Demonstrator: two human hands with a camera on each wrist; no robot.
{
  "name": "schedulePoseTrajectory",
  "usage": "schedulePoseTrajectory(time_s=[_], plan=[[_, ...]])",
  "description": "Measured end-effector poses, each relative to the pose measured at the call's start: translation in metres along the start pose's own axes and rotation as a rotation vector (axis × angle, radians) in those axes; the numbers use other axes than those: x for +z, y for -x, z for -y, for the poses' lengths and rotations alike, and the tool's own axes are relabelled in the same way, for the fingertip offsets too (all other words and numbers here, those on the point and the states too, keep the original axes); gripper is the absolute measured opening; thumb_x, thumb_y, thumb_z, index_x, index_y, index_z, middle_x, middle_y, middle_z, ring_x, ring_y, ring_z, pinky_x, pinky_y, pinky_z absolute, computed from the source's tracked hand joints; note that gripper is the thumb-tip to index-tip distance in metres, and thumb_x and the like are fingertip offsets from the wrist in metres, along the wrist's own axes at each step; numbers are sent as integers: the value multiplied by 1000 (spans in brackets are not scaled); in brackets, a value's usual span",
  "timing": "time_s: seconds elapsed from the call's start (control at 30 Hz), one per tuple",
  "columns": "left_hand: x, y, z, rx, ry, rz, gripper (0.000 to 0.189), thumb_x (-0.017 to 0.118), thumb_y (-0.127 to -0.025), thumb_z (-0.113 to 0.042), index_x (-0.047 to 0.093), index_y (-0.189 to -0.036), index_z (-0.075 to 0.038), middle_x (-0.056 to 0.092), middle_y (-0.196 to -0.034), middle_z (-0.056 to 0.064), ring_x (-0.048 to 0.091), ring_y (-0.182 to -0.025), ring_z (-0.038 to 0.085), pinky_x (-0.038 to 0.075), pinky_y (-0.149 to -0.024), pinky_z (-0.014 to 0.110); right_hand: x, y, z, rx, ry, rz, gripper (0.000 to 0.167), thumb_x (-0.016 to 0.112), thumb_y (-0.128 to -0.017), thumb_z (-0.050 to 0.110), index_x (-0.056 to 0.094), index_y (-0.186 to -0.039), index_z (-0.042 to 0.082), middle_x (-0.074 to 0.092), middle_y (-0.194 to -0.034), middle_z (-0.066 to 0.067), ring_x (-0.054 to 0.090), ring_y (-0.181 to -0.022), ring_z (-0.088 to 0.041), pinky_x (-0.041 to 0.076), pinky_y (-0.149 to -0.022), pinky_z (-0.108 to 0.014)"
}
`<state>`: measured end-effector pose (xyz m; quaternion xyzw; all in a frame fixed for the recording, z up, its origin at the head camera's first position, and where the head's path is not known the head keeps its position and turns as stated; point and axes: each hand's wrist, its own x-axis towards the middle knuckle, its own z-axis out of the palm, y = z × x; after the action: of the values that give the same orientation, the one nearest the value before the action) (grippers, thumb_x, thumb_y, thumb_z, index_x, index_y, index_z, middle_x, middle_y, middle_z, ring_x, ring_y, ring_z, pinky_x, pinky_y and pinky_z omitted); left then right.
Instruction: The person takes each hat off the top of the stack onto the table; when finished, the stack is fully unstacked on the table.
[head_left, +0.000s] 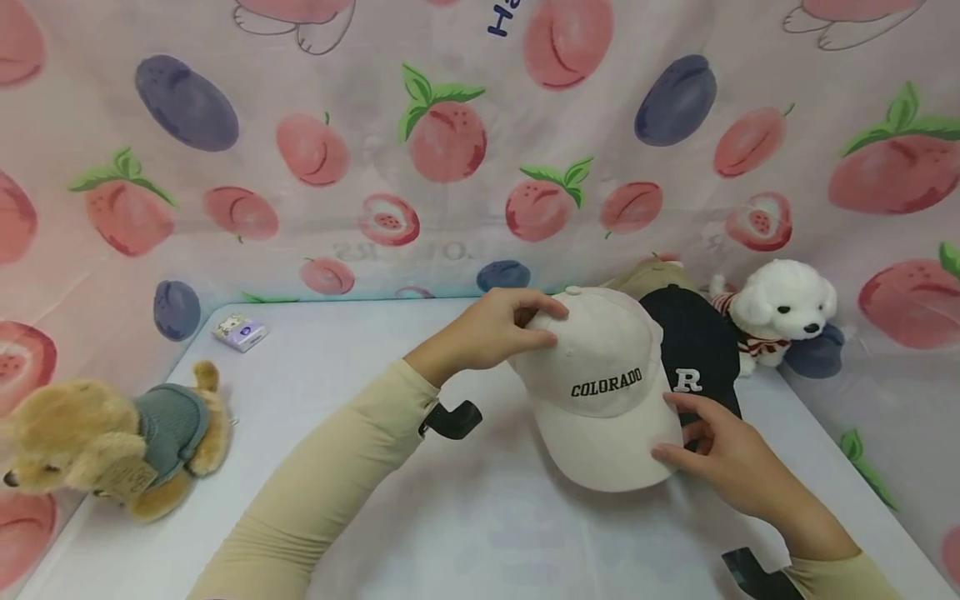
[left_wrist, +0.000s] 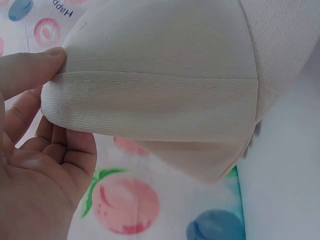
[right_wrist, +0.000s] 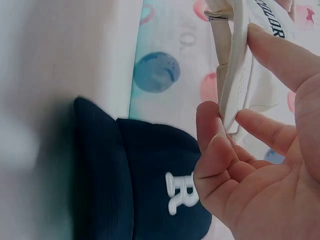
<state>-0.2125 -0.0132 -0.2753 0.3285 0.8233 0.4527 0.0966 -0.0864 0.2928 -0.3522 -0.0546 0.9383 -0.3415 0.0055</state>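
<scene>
A cream baseball cap [head_left: 592,358] lettered COLORADO is held up between both hands, brim toward the viewer. My left hand [head_left: 498,329] pinches the crown's left side; in the left wrist view the thumb [left_wrist: 37,70] lies on the cloth and the other fingers are behind it. With thumb and fingers, my right hand [head_left: 731,454] grips the brim's right edge, and the right wrist view shows that edge [right_wrist: 237,75] between them. Behind the cream cap stands a black cap [head_left: 693,350] with a white R, partly covered. Another khaki cap [head_left: 652,277] shows only its top.
A white toy dog [head_left: 780,308] sits at the back right. On the left lies a tan toy dog [head_left: 172,425] in a grey-green sweater. A small purple and white packet [head_left: 240,332] is at the back left of the white table [head_left: 420,533]. Fruit-print cloth [head_left: 330,75] surrounds the table.
</scene>
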Motion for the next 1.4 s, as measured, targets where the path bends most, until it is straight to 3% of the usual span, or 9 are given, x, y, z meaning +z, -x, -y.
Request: schedulePoseTrajectory(time_s=[0.27,0.6,0.87,1.4], plan=[[-20,17,15,-33,4,-20,30,73,-92,-17,71,-122,-14,65,-117,0,59,-101,14,50,-88,30,18,-12,14,-50,-8,11,70,83,-84,34,52,-137,1,60,-102,-8,56,-76,-16,47,-61,-27],[-40,32,32,-92,4,-99,30,70,-94,-20,70,-122,-12,65,-119,3,58,-104,19,49,-92,36,46,-37,24,-122,-149,86,64,83,-84,26,53,-135,0,57,-111,-10,58,-85,-18,49,-64,-27],[-60,45,47,-130,-16,-161,32,69,-93,-18,69,-124,-9,65,-122,6,60,-103,21,49,-92,36,70,-57,36,-130,-307,197,65,81,-86,22,51,-138,-2,56,-124,-14,59,-92,-21,50,-68,-28],[-98,67,79,-229,-20,-258,33,71,-93,-16,69,-126,-8,63,-128,8,54,-111,21,44,-97,38,118,-91,71,-72,-355,238,70,83,-84,19,49,-143,2,53,-132,-13,58,-85,-17,49,-68,-31]])
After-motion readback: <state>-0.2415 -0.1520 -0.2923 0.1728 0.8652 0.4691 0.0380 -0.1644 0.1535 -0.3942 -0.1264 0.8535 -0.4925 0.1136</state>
